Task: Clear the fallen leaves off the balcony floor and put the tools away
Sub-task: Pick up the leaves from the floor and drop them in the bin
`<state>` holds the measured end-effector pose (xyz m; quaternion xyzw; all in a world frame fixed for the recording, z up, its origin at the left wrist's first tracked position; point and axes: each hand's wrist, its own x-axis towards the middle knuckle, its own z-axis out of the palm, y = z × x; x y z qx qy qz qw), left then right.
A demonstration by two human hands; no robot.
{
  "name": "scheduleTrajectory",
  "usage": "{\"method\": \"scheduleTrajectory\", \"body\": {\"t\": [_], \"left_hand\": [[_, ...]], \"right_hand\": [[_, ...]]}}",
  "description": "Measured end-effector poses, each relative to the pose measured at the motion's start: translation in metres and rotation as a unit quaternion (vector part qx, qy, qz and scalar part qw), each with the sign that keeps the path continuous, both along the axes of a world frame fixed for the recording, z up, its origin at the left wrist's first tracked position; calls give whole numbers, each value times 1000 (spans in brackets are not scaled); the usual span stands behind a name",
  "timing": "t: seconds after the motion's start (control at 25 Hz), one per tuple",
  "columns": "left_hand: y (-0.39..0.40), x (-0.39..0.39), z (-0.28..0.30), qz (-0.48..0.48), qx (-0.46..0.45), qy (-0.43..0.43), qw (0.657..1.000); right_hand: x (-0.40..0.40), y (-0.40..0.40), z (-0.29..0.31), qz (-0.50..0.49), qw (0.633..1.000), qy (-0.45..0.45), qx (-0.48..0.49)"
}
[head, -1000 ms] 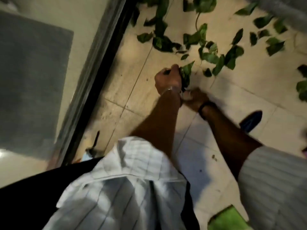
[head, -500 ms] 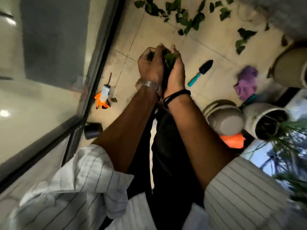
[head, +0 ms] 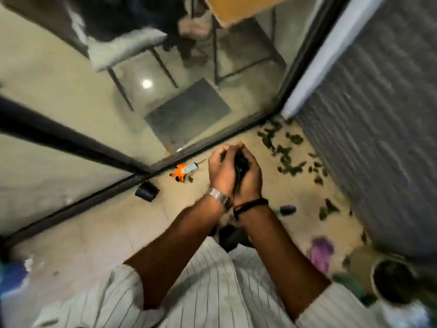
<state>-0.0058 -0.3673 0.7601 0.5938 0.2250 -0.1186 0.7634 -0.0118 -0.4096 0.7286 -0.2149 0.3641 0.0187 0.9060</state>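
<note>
From the head view, the left hand (head: 221,170) and right hand (head: 250,177) are cupped together around a dark clump of leaves (head: 240,165), mostly hidden between the palms. More fallen leaves (head: 287,159) lie blurred on the floor (head: 279,192) by the wall

floor left: bare tile | ahead: orange tool (head: 181,172), black cup (head: 147,191) | right: wall (head: 383,138), pot (head: 393,281)

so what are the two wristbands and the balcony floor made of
Left wristband: looks like metal, silvery and glinting, probably a watch strap. Right wristband: thin, matte black strands, likely cord or rubber; too blurred to tell. Floor: beige tile by its straight joint lines, with a dull, dusty finish.
</note>
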Motion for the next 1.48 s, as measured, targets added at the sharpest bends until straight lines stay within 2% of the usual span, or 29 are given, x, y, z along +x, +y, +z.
{"method": "scheduleTrajectory", "body": {"t": [0.12,0.24,0.32,0.4,0.52,0.64,0.76,0.88,1.0,1.2,1.32,1.4,1.48], "left_hand": [[73,-23,38,140,-45,-43,988],[146,-55,62,253,-79,-100,959],[209,-78,75,353,-101,-128,921],[278,-108,79,452,-83,-143,877],[377,-161,82,535,-48,-169,827],[475,-225,84,629,2,-150,763],[537,-277,85,692,40,-143,706],[573,-306,72,735,61,-131,663],[612,-314,58,764,53,-114,633],[704,-300,36,802,57,-91,587],[761,-282,45,822,27,-92,562],[796,-273,57,831,49,-112,543],[825,-270,58,847,32,-73,525]], "right_hand": [[-14,70,40,116,992,-42,3],[-33,147,70,223,972,-72,-9],[-52,213,84,297,951,-89,-10],[-76,284,93,381,919,-103,-9],[-121,390,95,484,867,-122,9],[-179,491,96,577,807,-119,36],[-229,561,99,651,750,-110,34],[-254,602,97,693,716,-85,15],[-262,644,85,729,682,-64,-5],[-243,744,71,770,629,-101,-40],[-226,810,64,786,608,-98,-56],[-220,853,67,799,593,-80,-55],[-221,881,61,818,571,-65,-38]]}}
